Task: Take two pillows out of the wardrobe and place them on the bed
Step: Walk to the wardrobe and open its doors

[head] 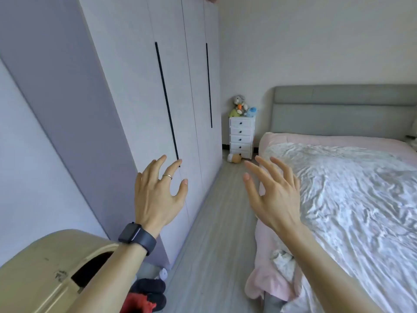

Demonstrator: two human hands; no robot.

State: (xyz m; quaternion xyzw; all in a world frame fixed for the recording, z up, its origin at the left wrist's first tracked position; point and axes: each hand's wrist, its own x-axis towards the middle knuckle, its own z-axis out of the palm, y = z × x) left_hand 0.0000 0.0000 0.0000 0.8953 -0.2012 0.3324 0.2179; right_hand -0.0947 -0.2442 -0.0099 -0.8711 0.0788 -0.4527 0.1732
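Note:
A tall pale wardrobe (140, 91) fills the left side, its doors closed, with two long black slot handles (167, 102). No pillow is in sight. My left hand (158, 195), with a ring and a dark watch on the wrist, is held up with fingers spread, just below the nearer handle's lower end. My right hand (273, 195) is raised too, fingers apart, holding nothing, over the gap between wardrobe and bed. The bed (352, 199) on the right has a crumpled white cover over a pink blanket and a grey headboard (343, 109).
A narrow strip of grey wood floor (214, 233) runs between wardrobe and bed. At its far end stands a small white drawer unit (241, 137) with plush toys on top and one on the floor. A beige rounded container (49, 272) and dark and red items lie at bottom left.

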